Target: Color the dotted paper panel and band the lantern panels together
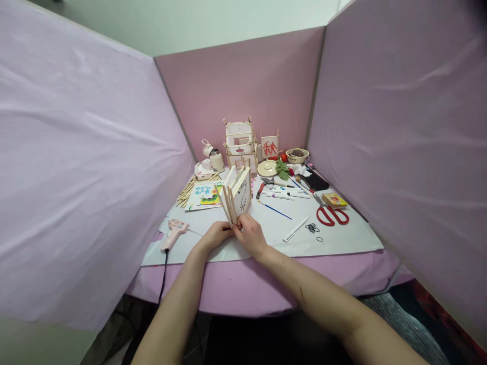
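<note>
At the front middle of the table, a small frame of wooden sticks with white decorated panels (pixel 242 195) stands upright between my hands. My left hand (pixel 217 235) pinches its lower corner from the left. From the right, my right hand (pixel 250 236) closes its fingers on the same bottom corner, and the fingertips of both hands nearly meet there. The exact spot they grip is partly hidden. To the left lies a pink hot glue gun (pixel 175 235) with a black cord. Behind the frame is a colourful caterpillar picture (pixel 205 196).
A larger stick structure (pixel 239 147) stands at the back. Wooden sticks (pixel 184 192) lie left. To the right are red-handled scissors (pixel 332 216), a white marker (pixel 296 229), black rubber bands (pixel 312 228), pliers (pixel 262 186), a paintbrush (pixel 276 209) and a yellow box (pixel 335 200). Fabric walls enclose the table.
</note>
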{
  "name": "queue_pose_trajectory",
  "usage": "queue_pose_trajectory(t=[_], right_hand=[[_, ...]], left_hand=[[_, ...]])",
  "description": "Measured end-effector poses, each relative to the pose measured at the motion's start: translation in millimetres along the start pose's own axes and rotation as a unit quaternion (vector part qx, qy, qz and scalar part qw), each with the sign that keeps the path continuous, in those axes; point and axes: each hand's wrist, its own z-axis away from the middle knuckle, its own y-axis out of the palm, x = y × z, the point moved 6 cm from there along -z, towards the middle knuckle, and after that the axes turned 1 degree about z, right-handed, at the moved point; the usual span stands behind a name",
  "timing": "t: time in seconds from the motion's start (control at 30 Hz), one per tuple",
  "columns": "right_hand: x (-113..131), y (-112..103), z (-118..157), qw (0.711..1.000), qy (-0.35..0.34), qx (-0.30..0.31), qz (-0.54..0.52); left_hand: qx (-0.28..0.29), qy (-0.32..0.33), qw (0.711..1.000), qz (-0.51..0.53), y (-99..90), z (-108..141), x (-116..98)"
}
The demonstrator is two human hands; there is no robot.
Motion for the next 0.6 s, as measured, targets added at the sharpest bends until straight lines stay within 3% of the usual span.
queue_pose_trajectory(t=[0.27, 0.43, 0.6], right_hand=[[-4, -16, 1, 0.999, 0.014, 0.013, -0.035], [-9, -36, 1, 1.0, 0.011, -0.002, -0.026], [-34, -76, -21, 0.993, -0.003, -0.01, 0.119]], left_hand=[[-0.03, 0.016, 0.999, 0.015, 14.2, 4, -1], [-0.046, -0.004, 0.998, 0.032, 13.9, 6, 5], [-0.068, -0.019, 0.997, 0.043, 12.6, 8, 3]])
